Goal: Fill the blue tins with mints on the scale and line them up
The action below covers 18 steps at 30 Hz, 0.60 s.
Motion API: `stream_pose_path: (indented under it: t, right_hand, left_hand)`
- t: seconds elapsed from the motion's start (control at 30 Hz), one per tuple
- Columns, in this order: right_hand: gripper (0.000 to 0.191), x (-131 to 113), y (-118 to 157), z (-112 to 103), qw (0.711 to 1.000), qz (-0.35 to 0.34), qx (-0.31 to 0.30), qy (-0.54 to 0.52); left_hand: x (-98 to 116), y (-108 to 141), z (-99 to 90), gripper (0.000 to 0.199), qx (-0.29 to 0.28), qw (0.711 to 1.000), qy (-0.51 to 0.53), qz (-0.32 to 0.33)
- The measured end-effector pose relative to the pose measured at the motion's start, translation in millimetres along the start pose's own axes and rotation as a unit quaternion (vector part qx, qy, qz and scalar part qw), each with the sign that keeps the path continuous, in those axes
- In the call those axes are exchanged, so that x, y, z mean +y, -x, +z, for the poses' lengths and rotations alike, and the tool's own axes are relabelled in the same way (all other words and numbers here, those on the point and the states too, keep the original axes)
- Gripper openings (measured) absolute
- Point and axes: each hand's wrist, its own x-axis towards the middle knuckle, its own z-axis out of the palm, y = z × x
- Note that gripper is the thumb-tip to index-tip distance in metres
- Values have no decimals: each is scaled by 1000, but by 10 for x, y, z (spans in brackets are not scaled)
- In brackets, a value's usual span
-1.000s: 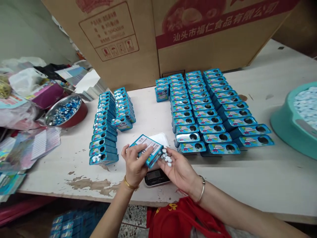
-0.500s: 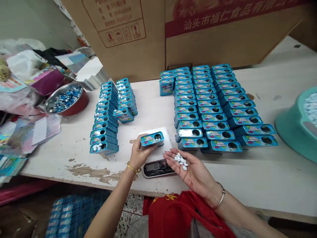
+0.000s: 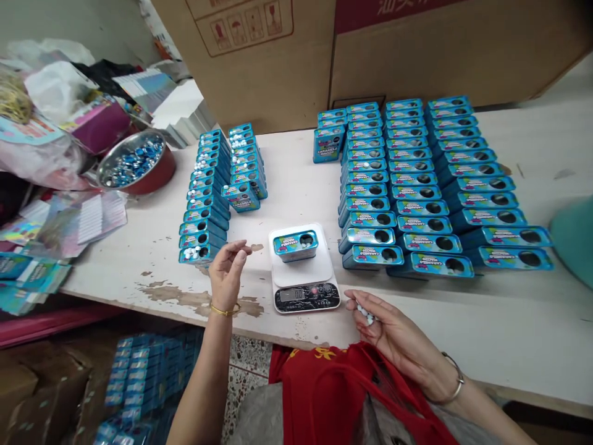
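A blue tin [image 3: 294,243] stands on the white scale [image 3: 303,272], with white candies visible in its round opening. My left hand [image 3: 228,272] is just left of the scale, fingers apart and holding nothing. To the right of the scale, my right hand [image 3: 386,324] is cupped around several white candies [image 3: 367,315]. Rows of blue tins [image 3: 419,207] stand on the right part of the table. Two shorter rows of tins [image 3: 206,216] are at the left, some with white candies on their tops.
A metal bowl [image 3: 167,173] of blue-wrapped pieces is at the left, by plastic bags [image 3: 58,93] and printed cards [image 3: 92,222]. A large cardboard box [image 3: 259,80] stands behind. At the right edge is a teal tub [image 3: 574,238]. More tins [image 3: 139,371] lie below the table.
The tin my left hand held now stands on the scale, and that hand has let go and moved left. My right hand has moved right and down, its fingers more curled. The view has shifted.
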Motion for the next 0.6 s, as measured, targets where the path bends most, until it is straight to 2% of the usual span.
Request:
stream_pose_path:
  t: [0.17,0.27,0.47,0.6]
  right_hand:
    - [18,6,8,-16,1000,14,1,22]
    - [21,-64,24,48,998,15,-26,64]
    - [22,-427,30,398,967,-51,-105,227]
    - [26,-666,-81,703,931,-93,-131,327]
  left_hand:
    - [-54,78,35,25,-3,999,26,-24]
    - [-74,98,54,26,-11,998,40,-36]
    - [-103,115,54,25,-11,998,42,-40]
    - [-139,131,46,25,-6,998,38,-43]
